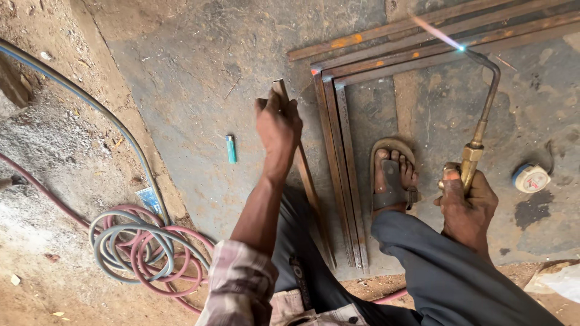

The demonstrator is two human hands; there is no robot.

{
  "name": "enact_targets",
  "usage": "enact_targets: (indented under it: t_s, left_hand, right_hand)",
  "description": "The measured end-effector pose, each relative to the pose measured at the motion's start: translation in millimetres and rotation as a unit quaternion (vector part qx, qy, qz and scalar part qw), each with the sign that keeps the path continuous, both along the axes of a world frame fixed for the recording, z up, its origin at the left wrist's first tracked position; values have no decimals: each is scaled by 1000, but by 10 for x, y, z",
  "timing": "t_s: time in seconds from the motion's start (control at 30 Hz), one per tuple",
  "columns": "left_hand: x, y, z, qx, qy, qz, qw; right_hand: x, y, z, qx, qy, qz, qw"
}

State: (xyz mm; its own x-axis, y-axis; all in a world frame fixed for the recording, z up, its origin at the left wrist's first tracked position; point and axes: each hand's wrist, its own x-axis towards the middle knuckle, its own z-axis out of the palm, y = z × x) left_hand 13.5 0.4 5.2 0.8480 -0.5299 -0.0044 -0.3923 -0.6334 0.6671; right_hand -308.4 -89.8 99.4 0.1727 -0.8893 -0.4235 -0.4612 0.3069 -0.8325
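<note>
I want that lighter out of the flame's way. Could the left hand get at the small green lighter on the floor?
Probably yes, once freed: the left hand grips a rusty metal strip, and the small green lighter lies close beside it on bare floor.

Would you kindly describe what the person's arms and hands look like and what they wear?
Both hands are bare, with no gloves: left hand, right hand. The left arm wears a pink-and-white checked sleeve rolled to the elbow, leaving the forearm uncovered. No watch or rings show.
</note>
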Motion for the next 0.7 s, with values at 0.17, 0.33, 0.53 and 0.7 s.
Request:
enact_targets:
  t_s: [0.17, 0.33, 0.53, 0.7]
  left_hand:
    - [-14, -282, -329, 2, 65, 65, 996]
    - [-207, -48, -317, -18, 4, -26, 1000]
    - [-884, 488, -256, 248, 194, -101, 944]
    - [-873, 511, -539, 211, 216, -112, 947]
  right_hand:
    - [18, -17, 14, 9, 0, -8, 1000]
    - [12, -22, 4, 13, -5, 12, 1000]
    - [105, -119, -80, 97, -45, -1, 994]
    - [225, -336, -5, 156, -92, 68, 981]
